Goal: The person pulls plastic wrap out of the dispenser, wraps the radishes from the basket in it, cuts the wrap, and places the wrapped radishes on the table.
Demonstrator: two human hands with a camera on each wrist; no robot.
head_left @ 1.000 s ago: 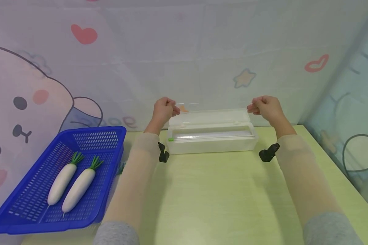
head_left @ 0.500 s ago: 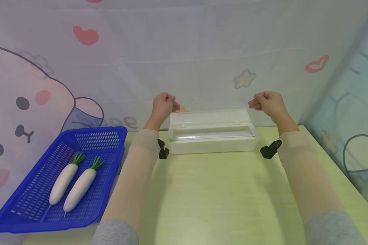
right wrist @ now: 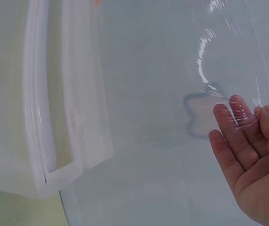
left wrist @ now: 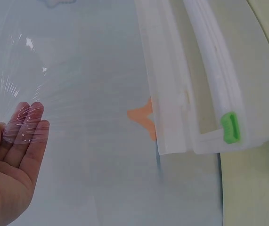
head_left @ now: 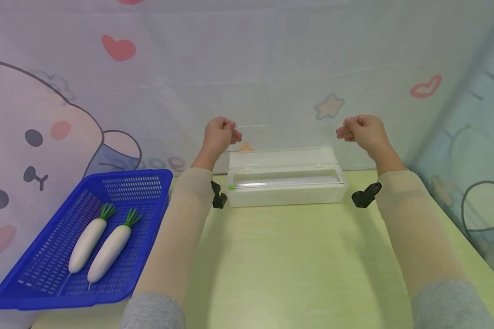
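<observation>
Clear plastic wrap (left wrist: 29,70) stretches up from a white plastic wrap dispenser (head_left: 286,195) at the table's back edge. My left hand (head_left: 220,136) pinches one corner between thumb and index finger, the other fingers lying behind the film. At the opposite corner my right hand (head_left: 364,131) pinches the wrap (right wrist: 238,115) the same way. Both hands are above the dispenser, one toward each end. Its lid (head_left: 283,158) is raised, and a roll (left wrist: 209,52) lies in the slot. A green slider (left wrist: 230,128) sits at the dispenser's left end.
On the left, a blue plastic basket (head_left: 150,224) holds two white radishes (head_left: 110,253) with green tops. A patterned cloth (head_left: 247,59) hangs right behind the pale green table (head_left: 280,269). Black wrist cameras (head_left: 366,195) jut inward from both forearms.
Both hands have risen from near the lid's level to above it, drawing the wrap's edge upward. They have moved slightly apart. The dispenser stays in place.
</observation>
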